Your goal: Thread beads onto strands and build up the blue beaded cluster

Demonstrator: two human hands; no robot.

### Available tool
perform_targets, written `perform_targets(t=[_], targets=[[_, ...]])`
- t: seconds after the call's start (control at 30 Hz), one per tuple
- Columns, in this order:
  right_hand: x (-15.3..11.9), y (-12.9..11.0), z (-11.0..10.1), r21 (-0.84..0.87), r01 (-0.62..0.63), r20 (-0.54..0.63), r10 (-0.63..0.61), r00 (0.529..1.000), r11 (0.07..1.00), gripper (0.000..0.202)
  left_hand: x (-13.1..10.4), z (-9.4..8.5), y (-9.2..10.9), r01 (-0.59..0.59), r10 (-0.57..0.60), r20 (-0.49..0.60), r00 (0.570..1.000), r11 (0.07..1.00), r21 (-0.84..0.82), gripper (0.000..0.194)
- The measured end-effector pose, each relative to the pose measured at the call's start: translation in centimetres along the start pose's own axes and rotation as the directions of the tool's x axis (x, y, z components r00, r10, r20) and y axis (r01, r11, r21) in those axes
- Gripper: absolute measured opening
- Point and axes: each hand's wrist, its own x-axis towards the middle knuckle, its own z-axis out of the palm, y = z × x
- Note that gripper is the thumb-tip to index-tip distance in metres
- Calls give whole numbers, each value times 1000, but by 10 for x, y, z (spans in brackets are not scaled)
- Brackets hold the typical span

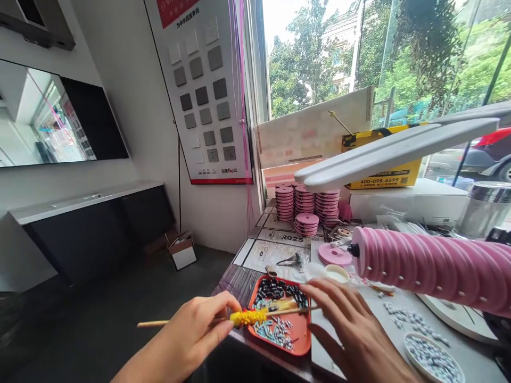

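Observation:
A thin wooden stick [154, 323] runs across the view, with a bright yellow knobbly wrap [249, 318] around its middle. My left hand [203, 324] pinches the stick at the left end of the yellow wrap between thumb and fingers. Around the stick's right end, my right hand [343, 322] holds its thumb and fingers apart; whether it touches the stick I cannot tell. Below the stick sits a red-orange tray [301, 340] with black beads [273, 289], small silvery and teal pieces [275, 332], and a clear yellowish tool or tube [285, 304].
A pink ribbed roll [431, 268] juts in from the right. White dish with grey beads [433, 359] stands below it, loose beads [415, 322] beside. Pink spools [307, 224] are stacked at the back, near white foam boards [399, 154] and a yellow box [387, 173].

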Motion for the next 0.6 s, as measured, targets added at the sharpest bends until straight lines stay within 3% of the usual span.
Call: perform_targets(t=[0.07, 0.13, 0.2, 0.3, 0.47, 0.6], targets=[[1, -8, -6, 60, 27, 121, -35, 992, 998, 20, 3, 2, 9, -33, 33, -6, 999, 999, 26, 18], [0, -11, -7, 127, -69, 240, 37, 970, 989, 14, 8, 7, 16, -91, 93, -24, 995, 992, 84, 22], [-3, -11, -6, 150, -136, 286, 89, 954, 979, 17, 14, 14, 23, -162, 174, -46, 984, 967, 195, 24], [-8, -13, -3, 166, -99, 262, 53, 964, 981, 13, 24, 27, 33, -248, 285, -58, 957, 905, 344, 6], [-9, -22, 3, 334, -189, 162, 141, 977, 923, 17, 40, 43, 58, -392, 443, -50, 895, 835, 385, 5], [-4, -22, -3, 444, -305, 197, 240, 951, 843, 14, 49, 42, 76, -376, 426, -50, 903, 843, 386, 10]])
